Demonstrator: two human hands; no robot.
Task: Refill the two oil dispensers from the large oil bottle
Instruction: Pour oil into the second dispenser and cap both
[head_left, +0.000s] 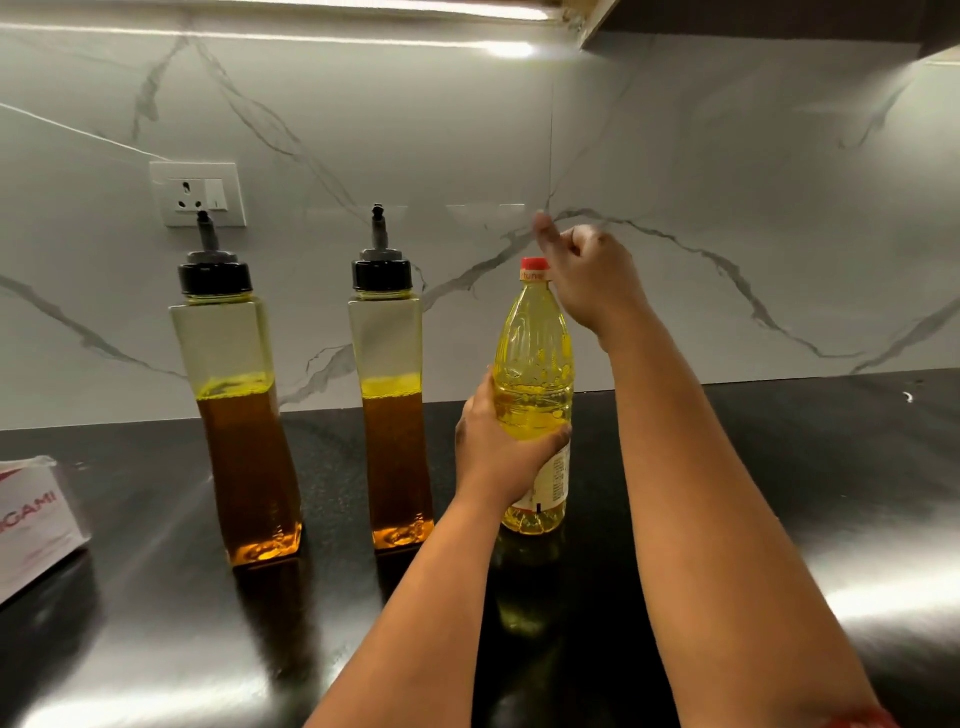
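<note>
Oil bottle (535, 395) upright on counter (779, 467), right of 2 dispensers (241, 415). Left hand (498, 447) wrapped around its middle. Right hand (587, 275) loosely curled beside red cap (535, 264), holding nothing. Steady body firmly; twist cap.

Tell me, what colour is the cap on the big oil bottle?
Red. The cap on the large oil bottle shows clearly in the head view, beside the right hand.

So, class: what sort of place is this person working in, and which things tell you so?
Most likely a home kitchen: a dark polished counter under a marble-look backsplash, with a wall socket.
</note>
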